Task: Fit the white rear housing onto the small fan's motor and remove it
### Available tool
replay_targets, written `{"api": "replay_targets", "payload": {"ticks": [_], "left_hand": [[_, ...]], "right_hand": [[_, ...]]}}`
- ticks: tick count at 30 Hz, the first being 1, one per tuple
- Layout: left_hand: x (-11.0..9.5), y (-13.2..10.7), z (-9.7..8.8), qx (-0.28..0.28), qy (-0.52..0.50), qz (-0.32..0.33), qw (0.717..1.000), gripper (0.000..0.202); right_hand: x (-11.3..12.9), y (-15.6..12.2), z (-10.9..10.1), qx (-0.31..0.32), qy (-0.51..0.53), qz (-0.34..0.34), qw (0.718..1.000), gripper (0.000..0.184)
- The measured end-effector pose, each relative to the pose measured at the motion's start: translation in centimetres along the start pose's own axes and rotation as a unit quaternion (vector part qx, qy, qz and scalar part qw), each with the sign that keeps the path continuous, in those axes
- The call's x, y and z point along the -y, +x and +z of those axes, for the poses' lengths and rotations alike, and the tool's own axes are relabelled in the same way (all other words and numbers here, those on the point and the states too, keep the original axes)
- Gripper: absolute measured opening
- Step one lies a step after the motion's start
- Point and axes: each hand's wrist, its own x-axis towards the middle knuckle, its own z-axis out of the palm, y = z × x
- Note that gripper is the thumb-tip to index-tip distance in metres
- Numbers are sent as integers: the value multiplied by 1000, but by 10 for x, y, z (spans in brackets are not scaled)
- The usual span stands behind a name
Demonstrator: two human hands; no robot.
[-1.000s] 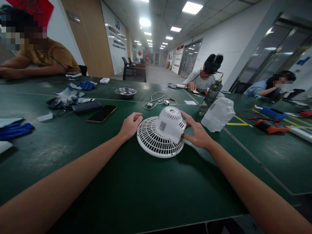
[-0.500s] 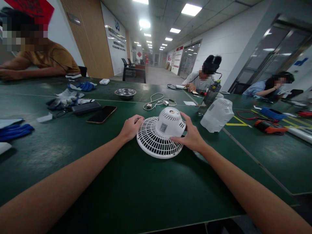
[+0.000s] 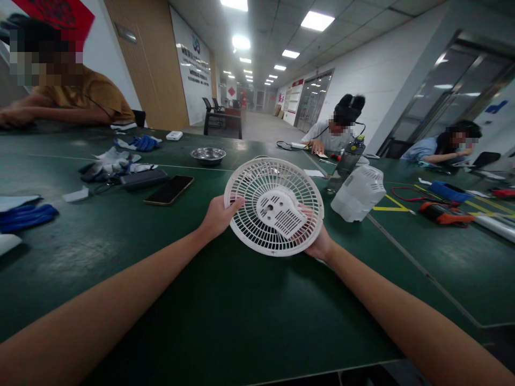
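Observation:
A round white fan grille (image 3: 273, 244) is tilted up between my hands, its open inner side facing me. Slots and a small round hole show in its hub (image 3: 284, 214). My left hand (image 3: 219, 214) grips the left rim, with the thumb over the front. My right hand (image 3: 319, 244) holds it from behind on the right; its fingers show partly through the bars. The motor housing at the back is hidden by the grille. Behind the grille lies a white cable, mostly covered now.
A translucent white plastic part (image 3: 358, 193) and a dark bottle (image 3: 346, 163) stand to the right. On the left lie a phone (image 3: 169, 190), gloves (image 3: 108, 161) and a metal bowl (image 3: 208, 155). An orange multimeter (image 3: 445, 212) lies far right. Several people sit around the table.
The grille has been lifted and flipped from lying housing-up on the table to showing its inner side. My right hand has gone from the housing to behind the grille; my left now grips the rim.

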Motion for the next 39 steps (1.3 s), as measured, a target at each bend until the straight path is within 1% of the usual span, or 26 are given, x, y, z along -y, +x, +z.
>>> {"api": "replay_targets", "payload": {"ticks": [2,4,7,9,12,14,17,28,39], "left_hand": [[-2,1,1,37,-26,-49,998,34],[-4,2,0,55,-33,-72,995,30],[-5,3,-1,55,-8,-84,995,23],[-4,3,-2,51,7,-97,994,19],[-2,4,-1,49,3,-118,992,17],[-1,5,0,52,-2,-122,991,17],[-1,5,0,51,3,-124,991,16],[-4,4,1,49,12,-130,990,17],[-5,2,1,43,32,-106,993,18]], "right_hand": [[-2,3,0,7,72,46,996,52],[-4,7,-3,16,142,90,986,51],[-6,11,-8,43,242,140,959,41],[-7,12,-11,53,302,163,938,33],[-9,12,-13,43,353,189,915,25],[-10,12,-14,31,366,207,907,22],[-11,12,-15,18,373,219,901,19],[-9,13,-16,25,358,219,907,21],[-8,13,-15,30,363,216,906,16]]}}
